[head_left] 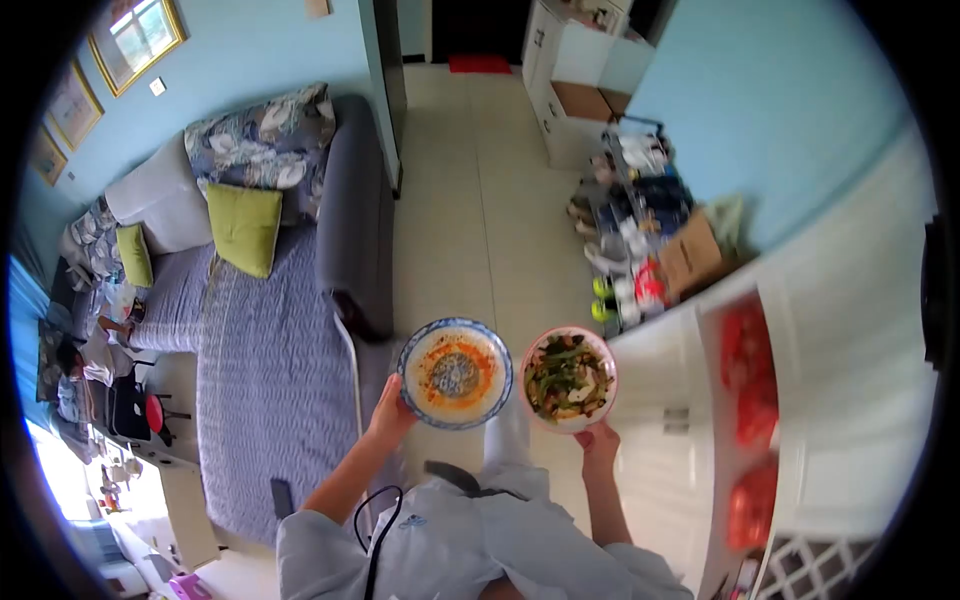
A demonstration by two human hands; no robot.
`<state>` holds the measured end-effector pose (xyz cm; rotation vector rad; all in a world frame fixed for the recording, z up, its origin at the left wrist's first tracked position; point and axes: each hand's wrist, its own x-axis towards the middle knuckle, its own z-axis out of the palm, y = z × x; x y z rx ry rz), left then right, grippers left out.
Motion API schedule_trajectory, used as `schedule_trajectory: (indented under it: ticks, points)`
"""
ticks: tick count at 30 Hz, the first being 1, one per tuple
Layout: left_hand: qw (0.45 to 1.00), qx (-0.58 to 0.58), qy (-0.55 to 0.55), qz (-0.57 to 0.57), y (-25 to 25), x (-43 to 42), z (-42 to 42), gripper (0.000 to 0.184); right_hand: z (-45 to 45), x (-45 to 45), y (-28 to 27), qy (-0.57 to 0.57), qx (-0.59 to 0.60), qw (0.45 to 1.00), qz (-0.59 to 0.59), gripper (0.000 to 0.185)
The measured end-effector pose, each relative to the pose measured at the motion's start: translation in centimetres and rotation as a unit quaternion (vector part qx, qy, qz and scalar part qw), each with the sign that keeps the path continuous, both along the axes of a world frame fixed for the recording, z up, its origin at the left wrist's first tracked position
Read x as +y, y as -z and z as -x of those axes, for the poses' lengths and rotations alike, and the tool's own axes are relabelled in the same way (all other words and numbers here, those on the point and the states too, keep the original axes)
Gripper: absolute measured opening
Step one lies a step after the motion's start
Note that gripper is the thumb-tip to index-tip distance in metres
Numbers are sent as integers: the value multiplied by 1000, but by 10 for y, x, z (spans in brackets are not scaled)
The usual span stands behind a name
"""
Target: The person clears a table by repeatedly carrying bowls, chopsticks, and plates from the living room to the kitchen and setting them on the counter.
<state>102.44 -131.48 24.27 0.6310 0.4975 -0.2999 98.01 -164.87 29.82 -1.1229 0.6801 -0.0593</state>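
My left hand (391,408) grips the left rim of a blue-and-white patterned plate (484,412); its fingers pass out of sight underneath. Reddish-orange oily residue rings the plate's inside. A pink-rimmed bowl (613,377) sits in my right hand (598,440), which closes on its lower edge, with the fingers partly hidden below. Green vegetables and darker and pale pieces (568,378) fill that bowl. Both dishes are held level, side by side with a small gap, above the tiled floor (440,200).
To the left stands a grey sofa (260,380) with green cushions (243,230) and a dark phone-like object (283,497). Along the right wall are a shoe rack (640,220), a cardboard box (692,252) and white cabinets (660,400). The passage leads to a red mat (480,64).
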Motion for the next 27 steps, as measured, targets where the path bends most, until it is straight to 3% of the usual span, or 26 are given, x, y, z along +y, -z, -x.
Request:
schedule_trajectory:
  ticks: [4,7,13,18,27]
  points:
    - [999,8,-34,3,-29,-24,-163,34,-199,-18,9,-19,6,999,29,16]
    - [995,6,-58,-82,-52,-34,-278,39,-342,-32,12,-108,-37,991,70,9]
    - [994,1,-99,-36,-11,3,-539,29,-639,-7,-9,-112,-7,994,12,8]
    - [985,-29,-78,-152,-35,44,-760,30,-847,18,-4,-144,0,989,33,10]
    - [984,-32,-90,-149,-27,51,-1146,29,-1199,44,2,-81,7,997,10,14]
